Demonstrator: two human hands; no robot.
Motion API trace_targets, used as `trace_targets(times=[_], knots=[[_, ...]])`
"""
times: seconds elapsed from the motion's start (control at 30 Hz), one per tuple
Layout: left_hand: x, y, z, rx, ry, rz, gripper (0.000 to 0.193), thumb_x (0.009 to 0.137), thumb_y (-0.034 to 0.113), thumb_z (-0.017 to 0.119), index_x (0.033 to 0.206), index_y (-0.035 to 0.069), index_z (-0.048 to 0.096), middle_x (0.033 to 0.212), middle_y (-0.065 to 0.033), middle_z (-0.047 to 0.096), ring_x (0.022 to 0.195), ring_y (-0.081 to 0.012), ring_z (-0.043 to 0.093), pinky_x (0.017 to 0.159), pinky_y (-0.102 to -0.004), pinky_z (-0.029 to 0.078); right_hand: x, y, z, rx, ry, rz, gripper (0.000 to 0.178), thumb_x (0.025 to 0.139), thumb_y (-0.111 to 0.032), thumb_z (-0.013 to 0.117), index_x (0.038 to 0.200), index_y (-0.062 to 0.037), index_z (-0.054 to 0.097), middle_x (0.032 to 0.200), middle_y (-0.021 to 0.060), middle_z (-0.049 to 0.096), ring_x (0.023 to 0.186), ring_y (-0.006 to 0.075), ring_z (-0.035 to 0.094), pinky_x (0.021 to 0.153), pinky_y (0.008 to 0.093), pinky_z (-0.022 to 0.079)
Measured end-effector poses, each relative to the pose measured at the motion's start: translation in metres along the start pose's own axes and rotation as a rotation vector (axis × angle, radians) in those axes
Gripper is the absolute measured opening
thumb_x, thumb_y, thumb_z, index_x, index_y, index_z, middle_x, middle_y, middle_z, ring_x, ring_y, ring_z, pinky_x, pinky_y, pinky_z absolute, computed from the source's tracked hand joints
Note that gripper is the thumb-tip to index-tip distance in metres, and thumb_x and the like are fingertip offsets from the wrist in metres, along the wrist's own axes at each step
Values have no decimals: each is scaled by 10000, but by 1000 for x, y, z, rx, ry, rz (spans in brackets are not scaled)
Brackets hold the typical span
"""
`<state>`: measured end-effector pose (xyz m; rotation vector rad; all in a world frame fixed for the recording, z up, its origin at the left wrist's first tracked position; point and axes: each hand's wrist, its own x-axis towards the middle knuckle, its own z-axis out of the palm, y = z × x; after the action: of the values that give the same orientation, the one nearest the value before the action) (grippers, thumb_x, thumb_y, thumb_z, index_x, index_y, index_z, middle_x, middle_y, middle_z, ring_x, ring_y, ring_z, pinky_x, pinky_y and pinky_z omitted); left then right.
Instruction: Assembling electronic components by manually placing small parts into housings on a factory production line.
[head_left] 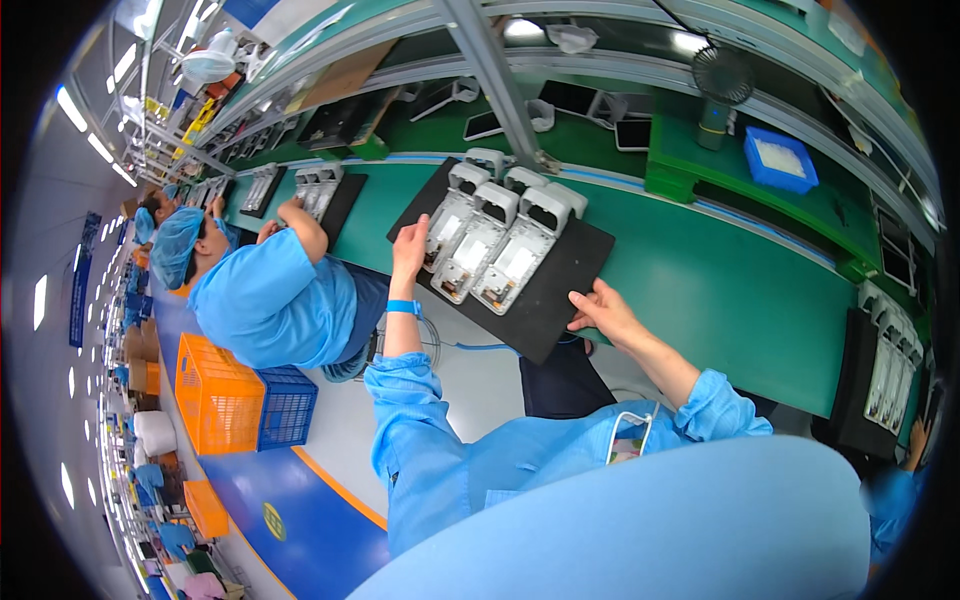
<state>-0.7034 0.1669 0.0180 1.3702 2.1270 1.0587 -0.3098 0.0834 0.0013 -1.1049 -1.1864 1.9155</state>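
A flat black board (572, 268) carries several grey-white device housings (510, 255), laid side by side with their open, hollow ends toward the far side. Small parts and ribbon-like pieces show inside the nearer ends. The board's front part juts over the near edge of the green table. My left hand (408, 250) grips the board's left side, close against the leftmost housing, its fingers partly hidden. At the right edge, my right hand (606, 312) holds the board with the thumb side on top; its other fingers are partly out of sight.
A green raised shelf (690, 172) bears a small fan (718, 90) and a blue tray (780, 160). Metal rails (490, 75) cross above the table. Another board of housings (893, 365) stands at the right. A co-worker (275, 290) sits at left, near orange (215, 395) and blue crates (285, 408).
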Motion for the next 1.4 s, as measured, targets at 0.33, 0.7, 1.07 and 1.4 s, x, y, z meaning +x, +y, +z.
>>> trace_targets(times=[0.33, 0.7, 1.07, 1.4], knots=[[43, 28, -33, -132, -98, -87, 636, 906, 561, 629, 1116, -34, 708, 1017, -149, 717, 943, -213, 651, 860, -314, 488, 30, -19, 52, 35, 42, -214, 270, 1011, -101, 555, 1214, 40, 448, 1028, 153, 655, 822, 215, 703, 613, 304, 618], [103, -9, -21, -14, -231, -15, 761, 931, 621, 554, 1320, -30, 606, 1377, -174, 589, 1268, -293, 542, 1083, -356, 384, 33, -26, 47, -377, 100, 9, 427, 978, -221, 646, 1221, 53, 426, 1005, 169, 643, 800, 213, 692, 630, 301, 600], [1, 23, 15, -302, -396, 41, 667, 998, 439, 549, 1353, -124, 512, 1452, -237, 494, 1379, -307, 444, 1148, -366, 313, -33, -18, -1, -433, 392, -206, 805, 902, -188, 709, 1487, 109, 243, 885, 133, 613, 709, 201, 664, 623, 320, 573], [-158, 104, 140, -289, -404, 263, 510, 970, 299, 610, 1400, 37, 534, 1312, -183, 475, 1231, -322, 425, 1082, -396, 342, -164, -16, -141, -895, 884, -341, 568, 922, -236, 696, 1403, 8, 518, 909, 116, 518, 743, 220, 551, 689, 338, 489]])
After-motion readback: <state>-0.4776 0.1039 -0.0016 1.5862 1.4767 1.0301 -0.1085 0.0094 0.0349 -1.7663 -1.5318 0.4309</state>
